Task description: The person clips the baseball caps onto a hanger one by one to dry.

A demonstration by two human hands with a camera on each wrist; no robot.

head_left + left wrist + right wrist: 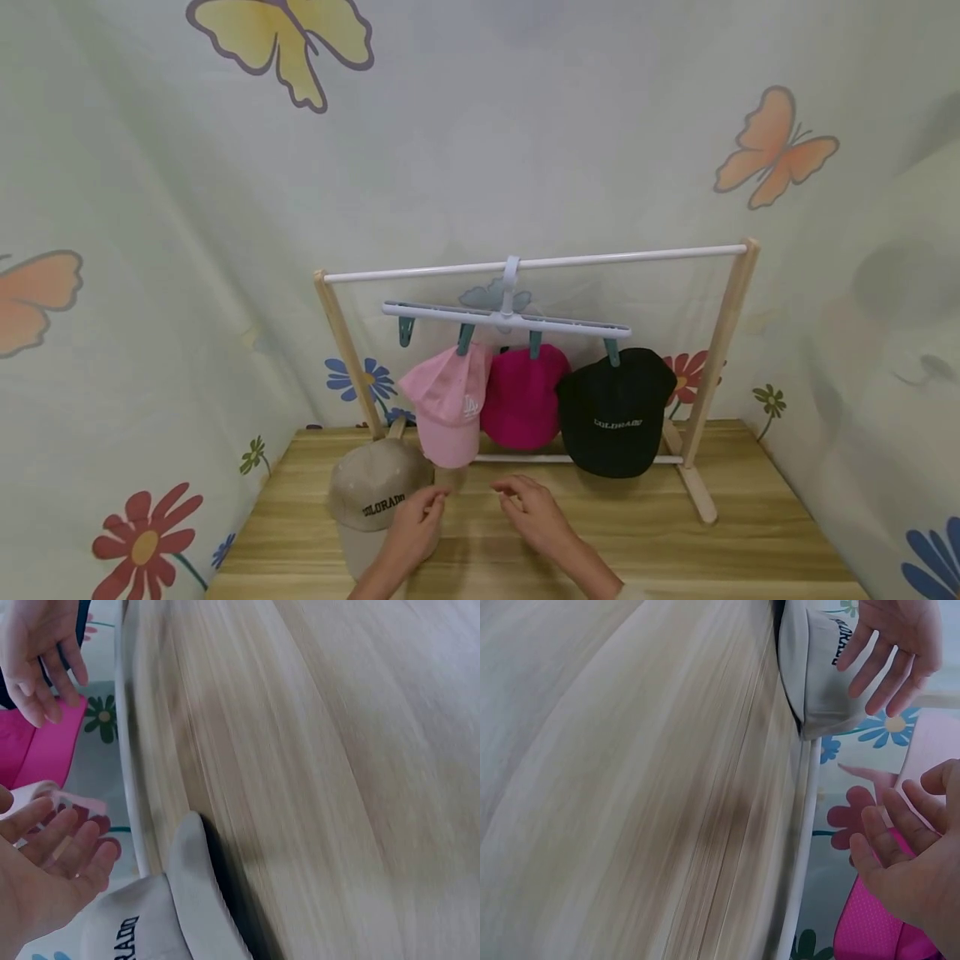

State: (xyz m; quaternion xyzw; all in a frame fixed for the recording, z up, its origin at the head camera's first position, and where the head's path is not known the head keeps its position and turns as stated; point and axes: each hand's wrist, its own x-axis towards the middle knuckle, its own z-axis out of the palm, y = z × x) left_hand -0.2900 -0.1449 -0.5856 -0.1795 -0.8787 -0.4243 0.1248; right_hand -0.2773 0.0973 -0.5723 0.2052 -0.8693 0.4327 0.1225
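Observation:
Both hands hover over the wooden table with relaxed fingers and nothing in them. The left hand point(414, 527) is beside the beige cap point(378, 483), lettered COLORADO, which lies on the table at the left; whether they touch is hard to tell. The right hand point(538, 518) is apart from it, below the hanging caps. Three caps hang from green clips on a white hanger point(506, 318): a light pink cap point(450, 408) with an LA mark, a magenta cap point(525, 400) and a black COLORADO cap point(618, 417). The leftmost clip point(406, 332) holds nothing.
A rack with wooden posts point(723, 350) and a white top rod point(630, 260) carries the hanger. Its wooden foot point(697, 493) stands on the table point(757, 542). Behind and at the sides hangs a cloth point(570, 133) printed with butterflies and flowers.

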